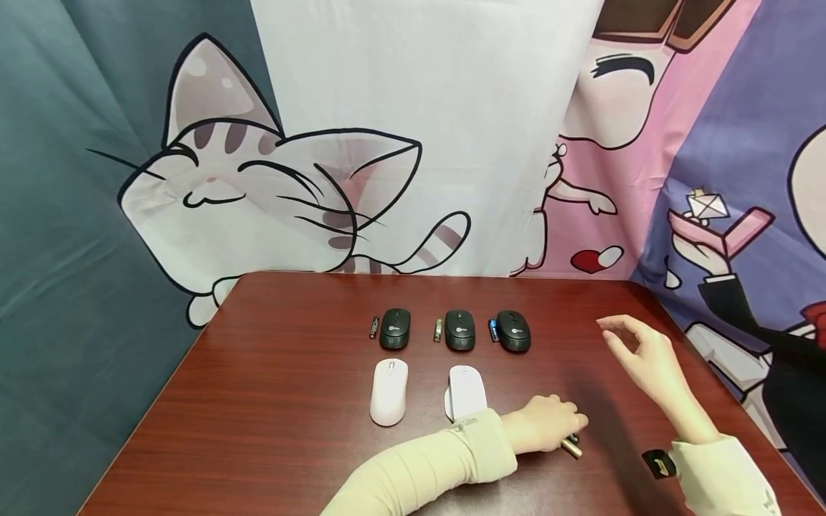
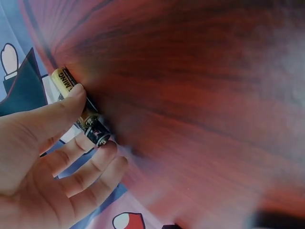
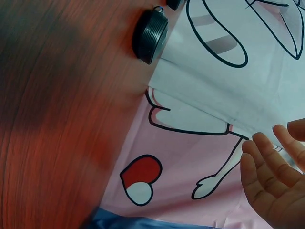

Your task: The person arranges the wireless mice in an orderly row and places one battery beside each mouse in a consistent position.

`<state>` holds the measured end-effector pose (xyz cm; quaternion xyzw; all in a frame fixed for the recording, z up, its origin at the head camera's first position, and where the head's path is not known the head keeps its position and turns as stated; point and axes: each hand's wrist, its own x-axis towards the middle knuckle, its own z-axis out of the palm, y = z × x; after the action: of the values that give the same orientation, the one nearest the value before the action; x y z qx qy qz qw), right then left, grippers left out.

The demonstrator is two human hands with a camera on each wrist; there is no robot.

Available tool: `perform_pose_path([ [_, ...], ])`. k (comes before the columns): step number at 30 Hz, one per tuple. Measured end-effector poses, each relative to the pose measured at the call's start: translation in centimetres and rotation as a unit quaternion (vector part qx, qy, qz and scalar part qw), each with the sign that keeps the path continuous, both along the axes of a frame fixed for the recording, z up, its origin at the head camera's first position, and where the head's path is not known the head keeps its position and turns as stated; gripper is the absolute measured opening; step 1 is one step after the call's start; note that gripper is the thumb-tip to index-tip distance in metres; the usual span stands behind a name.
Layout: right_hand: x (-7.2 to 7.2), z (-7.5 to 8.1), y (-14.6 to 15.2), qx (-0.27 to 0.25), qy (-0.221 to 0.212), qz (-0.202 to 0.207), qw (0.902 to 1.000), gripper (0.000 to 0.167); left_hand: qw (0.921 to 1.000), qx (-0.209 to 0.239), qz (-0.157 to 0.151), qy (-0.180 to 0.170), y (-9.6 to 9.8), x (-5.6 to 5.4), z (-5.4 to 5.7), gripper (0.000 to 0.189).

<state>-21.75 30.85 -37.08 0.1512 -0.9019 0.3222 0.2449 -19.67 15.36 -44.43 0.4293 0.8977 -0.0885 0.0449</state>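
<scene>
My left hand point(image 1: 542, 424) is low over the right part of the table. It pinches two batteries between thumb and fingers. One battery point(image 2: 62, 82) is gold and black, with printed letters; the other battery point(image 2: 97, 134) is mostly dark and lies alongside its end. Part of both is covered by the thumb and fingers. Raised above the table's right side, my right hand point(image 1: 647, 362) holds nothing, its fingers relaxed and slightly bent. A white mouse point(image 1: 467, 390) lies partly behind the left sleeve, with a white piece showing along its left edge.
Another white mouse point(image 1: 389, 393) lies further left. Along the back stand a left black mouse point(image 1: 395, 328), a middle black mouse point(image 1: 460, 330) and a right black mouse point(image 1: 513, 331). Beside them lie a dark battery point(image 1: 373, 327), a gold-toned battery point(image 1: 438, 330) and a blue battery point(image 1: 493, 330).
</scene>
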Motion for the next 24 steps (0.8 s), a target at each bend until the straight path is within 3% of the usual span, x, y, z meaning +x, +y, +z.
perform_pose_path([
  [7,0.0,-0.3,0.0,0.004,0.001,0.009,1.0,0.027,0.9998,-0.01,0.016,0.003,0.1,-0.4,-0.2,0.042],
  [24,-0.1,-0.8,-0.8,-0.009,-0.008,0.017,0.9998,0.026,0.9981,0.054,0.028,0.002,-1.9,-1.1,0.1,0.015],
])
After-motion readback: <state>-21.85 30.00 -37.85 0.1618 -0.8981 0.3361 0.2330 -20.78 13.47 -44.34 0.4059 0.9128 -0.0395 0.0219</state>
